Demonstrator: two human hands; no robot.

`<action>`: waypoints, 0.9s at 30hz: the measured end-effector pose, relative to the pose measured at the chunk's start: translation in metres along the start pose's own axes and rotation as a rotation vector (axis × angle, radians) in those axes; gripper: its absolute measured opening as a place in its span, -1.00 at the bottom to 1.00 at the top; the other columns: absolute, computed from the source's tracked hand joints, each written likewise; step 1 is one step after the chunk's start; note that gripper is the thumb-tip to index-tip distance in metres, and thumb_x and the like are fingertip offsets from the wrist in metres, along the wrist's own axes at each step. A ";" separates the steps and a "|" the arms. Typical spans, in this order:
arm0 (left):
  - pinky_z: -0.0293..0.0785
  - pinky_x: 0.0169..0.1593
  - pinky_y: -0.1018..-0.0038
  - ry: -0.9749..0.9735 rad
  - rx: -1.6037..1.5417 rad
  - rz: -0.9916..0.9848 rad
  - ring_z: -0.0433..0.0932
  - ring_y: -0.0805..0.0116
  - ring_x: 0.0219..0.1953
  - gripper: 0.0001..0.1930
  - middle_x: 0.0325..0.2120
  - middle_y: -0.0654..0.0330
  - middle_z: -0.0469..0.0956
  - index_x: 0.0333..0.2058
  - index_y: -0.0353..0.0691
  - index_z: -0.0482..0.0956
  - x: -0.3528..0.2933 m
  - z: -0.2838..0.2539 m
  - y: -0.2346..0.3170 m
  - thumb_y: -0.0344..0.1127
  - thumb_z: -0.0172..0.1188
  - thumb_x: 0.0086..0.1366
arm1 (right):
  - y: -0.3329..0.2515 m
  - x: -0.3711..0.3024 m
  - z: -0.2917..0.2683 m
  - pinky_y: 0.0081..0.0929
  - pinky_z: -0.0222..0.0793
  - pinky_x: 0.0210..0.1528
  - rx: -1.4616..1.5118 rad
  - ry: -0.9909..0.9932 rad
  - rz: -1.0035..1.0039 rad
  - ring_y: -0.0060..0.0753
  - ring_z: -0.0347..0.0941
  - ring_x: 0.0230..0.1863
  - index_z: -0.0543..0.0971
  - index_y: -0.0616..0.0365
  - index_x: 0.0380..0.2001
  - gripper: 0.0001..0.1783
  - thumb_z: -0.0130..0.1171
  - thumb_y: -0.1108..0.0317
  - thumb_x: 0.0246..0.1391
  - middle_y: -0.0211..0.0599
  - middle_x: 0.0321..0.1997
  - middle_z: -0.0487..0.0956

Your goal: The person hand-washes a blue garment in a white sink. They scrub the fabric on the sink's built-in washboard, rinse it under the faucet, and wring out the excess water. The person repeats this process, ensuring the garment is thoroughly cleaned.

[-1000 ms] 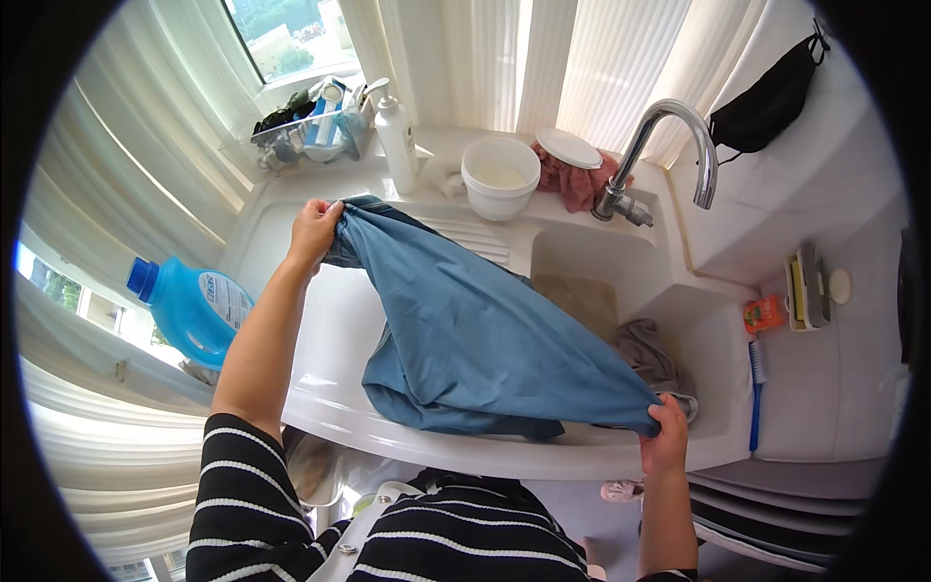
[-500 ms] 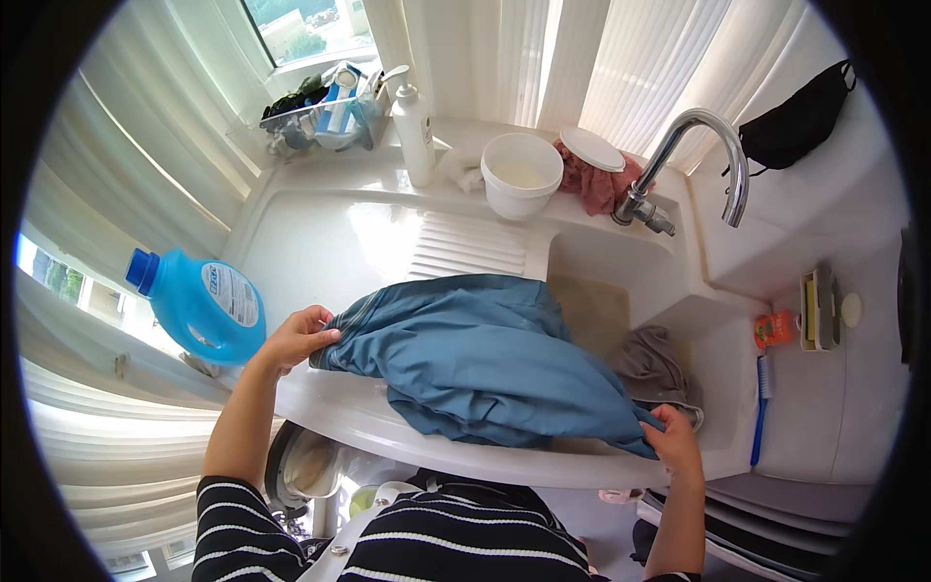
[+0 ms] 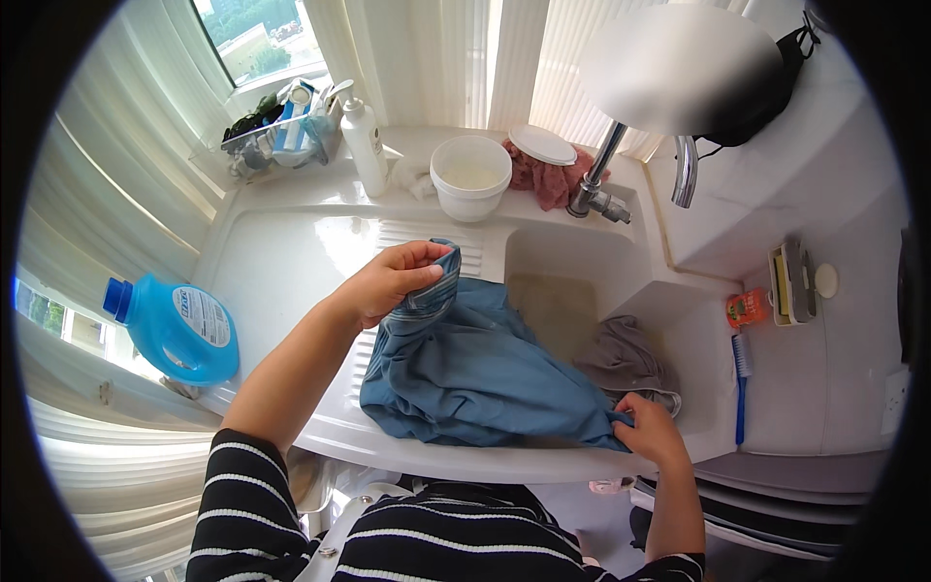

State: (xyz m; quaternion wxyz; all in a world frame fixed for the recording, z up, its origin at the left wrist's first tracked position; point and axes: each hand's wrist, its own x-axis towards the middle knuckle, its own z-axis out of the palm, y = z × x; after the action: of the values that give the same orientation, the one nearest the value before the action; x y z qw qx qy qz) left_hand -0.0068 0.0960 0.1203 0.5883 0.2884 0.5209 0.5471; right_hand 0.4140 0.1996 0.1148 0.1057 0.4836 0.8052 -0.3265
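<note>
Left hand [image 3: 398, 281] pinches the blue garment [image 3: 475, 373] by its striped band [image 3: 432, 298]; right hand [image 3: 652, 430] grips the opposite end. Garment lies across the ribbed washboard [image 3: 407, 233] and basin [image 3: 582, 250]. Tension both ends evenly.

The blue plastic jug [image 3: 163, 332] bears a white oval label [image 3: 202, 316] with small dark print. No wording is legible.

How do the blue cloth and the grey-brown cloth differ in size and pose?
Size: the blue cloth looks larger than the grey-brown cloth. Pose: the blue cloth is held between the left hand and right hand; the grey-brown cloth lies bunched in the sink basin. Both are crumpled fabric.
</note>
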 end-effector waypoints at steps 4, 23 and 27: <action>0.50 -0.02 0.55 -0.200 -0.168 0.044 0.55 0.52 -0.16 -0.67 -0.16 0.24 0.58 0.09 -0.32 0.45 0.080 0.083 0.011 -0.38 0.11 0.39 | 0.016 -0.036 -0.018 -0.19 0.44 -0.23 -0.159 -0.062 0.078 0.04 0.57 -0.34 0.58 0.17 -0.29 -0.69 0.28 0.25 -0.11 -0.03 -0.45 0.62; -0.22 0.30 -0.39 -0.722 1.822 -0.467 -0.09 -0.09 0.45 -0.35 0.43 -0.06 -0.09 0.41 -0.02 0.06 0.112 0.160 -0.194 -0.15 -0.06 0.36 | 0.032 0.251 0.137 0.11 -0.06 0.42 -0.430 -0.150 -0.319 0.28 -0.24 0.51 0.08 -0.36 0.43 0.09 0.26 -0.39 -0.13 0.03 0.53 -0.12; -0.27 0.26 -0.45 -0.692 1.981 -0.505 -0.10 -0.16 0.44 -0.33 0.42 -0.14 -0.08 0.39 -0.10 0.09 0.100 0.168 -0.193 -0.14 -0.04 0.34 | 0.026 0.293 0.113 0.07 -0.15 0.46 -0.387 -0.191 -0.426 0.24 -0.26 0.52 0.19 -0.33 0.39 0.07 0.17 -0.50 -0.17 -0.03 0.53 -0.09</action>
State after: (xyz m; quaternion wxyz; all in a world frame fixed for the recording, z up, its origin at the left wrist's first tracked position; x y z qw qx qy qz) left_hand 0.2013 0.1837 -0.0357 0.3043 0.6595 0.5817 -0.3662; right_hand 0.2701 0.3449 -0.1250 0.2004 0.2419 0.9222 -0.2258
